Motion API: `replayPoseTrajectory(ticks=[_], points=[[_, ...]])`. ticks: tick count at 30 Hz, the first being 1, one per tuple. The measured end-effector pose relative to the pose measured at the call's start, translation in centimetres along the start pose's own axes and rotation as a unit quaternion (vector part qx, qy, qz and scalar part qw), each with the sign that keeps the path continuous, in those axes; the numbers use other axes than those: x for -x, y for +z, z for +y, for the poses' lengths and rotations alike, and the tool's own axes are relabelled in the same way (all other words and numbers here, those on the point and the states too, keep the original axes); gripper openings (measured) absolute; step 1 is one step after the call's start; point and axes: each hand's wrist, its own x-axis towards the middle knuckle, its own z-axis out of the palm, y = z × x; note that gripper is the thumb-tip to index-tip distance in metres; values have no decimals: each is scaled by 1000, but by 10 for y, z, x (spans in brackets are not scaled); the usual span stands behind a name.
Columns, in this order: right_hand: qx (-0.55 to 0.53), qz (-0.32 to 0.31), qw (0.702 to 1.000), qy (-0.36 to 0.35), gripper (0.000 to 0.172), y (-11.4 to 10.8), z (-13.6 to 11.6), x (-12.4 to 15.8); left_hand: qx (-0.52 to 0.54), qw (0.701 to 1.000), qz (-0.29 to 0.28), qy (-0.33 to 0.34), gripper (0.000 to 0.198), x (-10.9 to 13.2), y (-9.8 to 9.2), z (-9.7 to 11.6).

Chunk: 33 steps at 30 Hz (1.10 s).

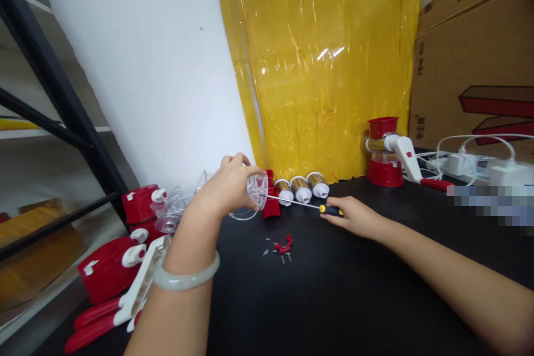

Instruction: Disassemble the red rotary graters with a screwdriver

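Observation:
My left hand (236, 183) is closed around a clear plastic part (257, 191), held above the black table. In my right hand (348, 216) is a screwdriver (331, 211) with a yellow and black handle. Its long shaft points left, and the tip reaches the clear part. Below the hands, small red pieces (285, 246) lie on the table with several screws (288, 257) around them. Just behind the shaft stand three metal drums with white ends (301, 190), beside a red part (271, 208).
Red bases (110, 270), clear parts (169, 222) and red-and-white handles (98, 325) crowd the left side. A red and clear grinder (384, 169) with a crank stands at back right, near white cables and a power strip (479, 167). Behind hangs a yellow plastic sheet (329, 67).

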Motion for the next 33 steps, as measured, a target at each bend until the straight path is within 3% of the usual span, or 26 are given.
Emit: replayPoseTrajectory(ticks=[9,14,19,22,27,31,33], points=[[-36,5,999,18,21,4,9,-3,56,998,-26,8,80,-7,12,-13],[-43,19,999,20,24,3,12,-4,62,997,35,-2,101,-4,7,-10],[-52,26,998,22,28,2,10,-5,42,995,85,-12,99,-5,5,-9],[-55,38,997,30,31,1,6,-5,24,989,144,-38,100,-7,8,-6],[-85,35,993,75,34,1,2,-6,82,947,280,-136,120,-8,11,8],[-130,38,985,108,35,0,1,-6,230,885,362,-180,144,-18,20,12],[-148,45,981,116,36,0,0,-6,327,848,371,-191,146,-26,27,10]])
